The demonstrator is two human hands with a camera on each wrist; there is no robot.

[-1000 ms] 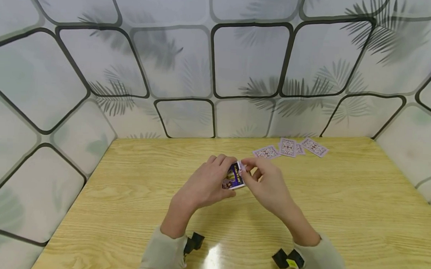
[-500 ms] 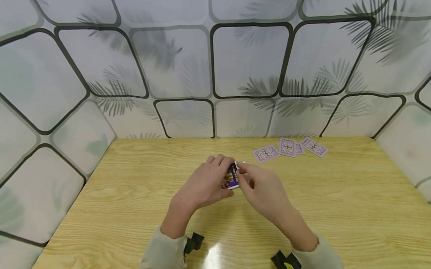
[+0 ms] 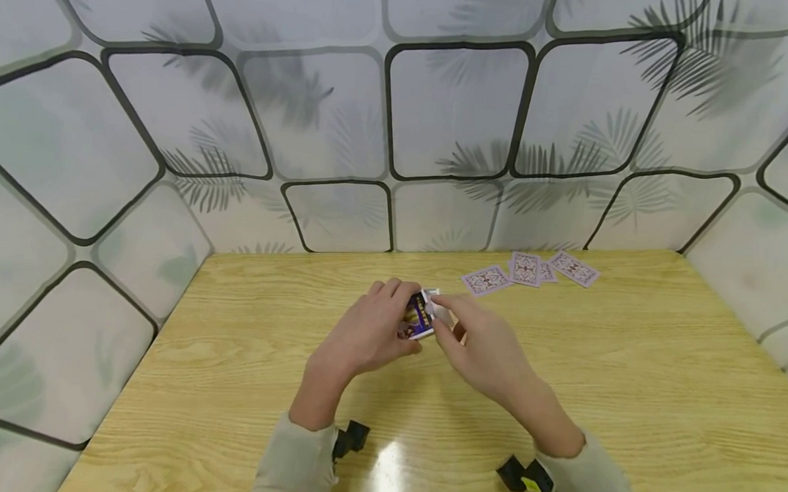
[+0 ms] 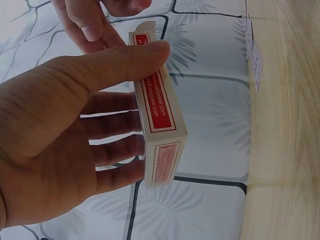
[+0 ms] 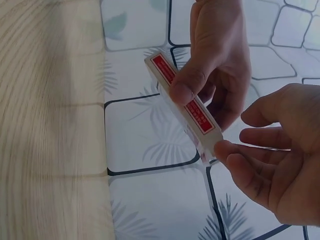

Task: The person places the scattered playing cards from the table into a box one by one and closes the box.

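My left hand (image 3: 360, 332) grips a playing-card box (image 3: 417, 317) above the table, thumb along one narrow side and fingers behind it. Its front is dark purple with yellow print. A red label shows on the white narrow side in the left wrist view, and a white flap (image 4: 145, 27) stands out at the upper end. My right hand (image 3: 491, 346) is at the box's right end, with thumb and forefinger tips on the white flap. In the right wrist view, the right fingertips (image 5: 222, 149) meet the lower end of the box, and the other fingers are bent loosely. The box's inside is hidden.
Several playing cards (image 3: 486, 280) lie face down at the back of the wooden table (image 3: 243, 371), right of the middle. A patterned cloth wall (image 3: 456, 109) rises behind and at both sides. Black wrist cameras (image 3: 353, 436) sit at both sleeves.
The box and my left hand have shifted slightly left and away from me. My right hand has moved left against the box's end, and more of the white flap shows.
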